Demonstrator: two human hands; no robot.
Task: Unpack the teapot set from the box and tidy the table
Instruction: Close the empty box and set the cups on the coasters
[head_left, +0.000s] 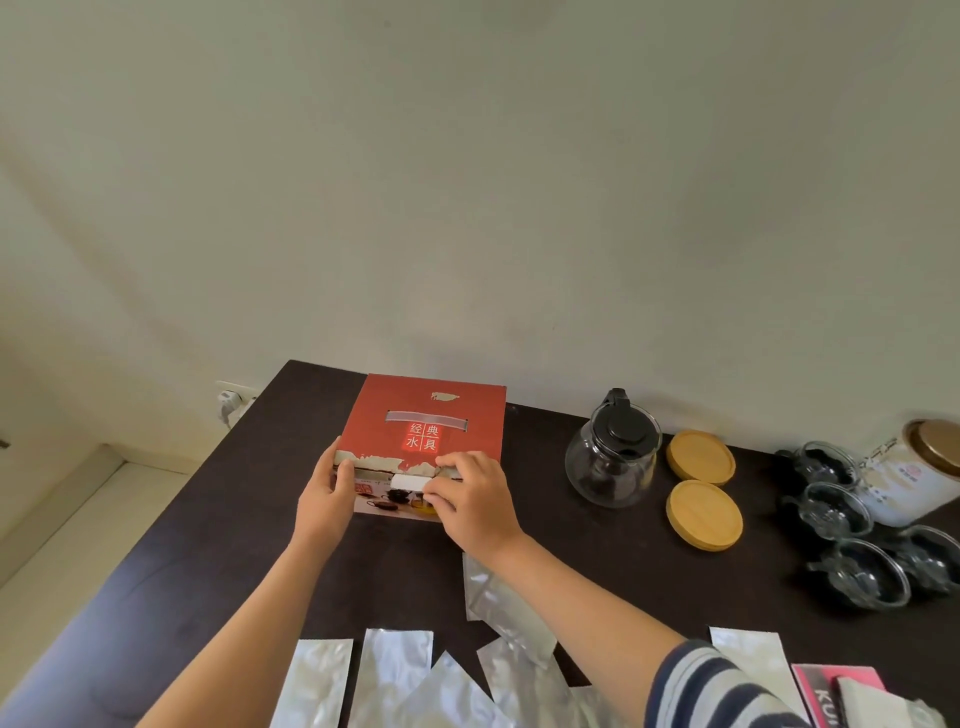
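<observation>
Nearest the camera, in front of the red box (426, 441), silver foil pouches (397, 675) are scattered flat on the dark table (234, 545), and a pink packet (836, 691) is seen at the near right edge beside a striped sleeve (727, 686). Both forearms are stretched forward over the pouches to the box, which lies flat near the far edge of the table, its longer side running away from the person. The near end of the box is met by both hands. The left hand (327, 499) is wrapped round the near left corner, its thumb laid on the front face and its fingers curled against the side. The right hand (475, 499) is set at the middle of the near edge, its fingers pressed together on top of the lid while a white tab (408, 482) at the seam is touched by the thumb; whether the tab is truly pinched cannot be told. The coming move is judged to turn on this seam, which lies directly under the right fingertips, so that the flap would be worked by the right hand while the box is steadied by the left. To the right of the box stand a glass teapot (613, 457) with a black lid, two round wooden coasters (701, 483), several glass cups (852, 540) and, farthest right, a white tin (914, 473), so much of the set is judged to be out already.
</observation>
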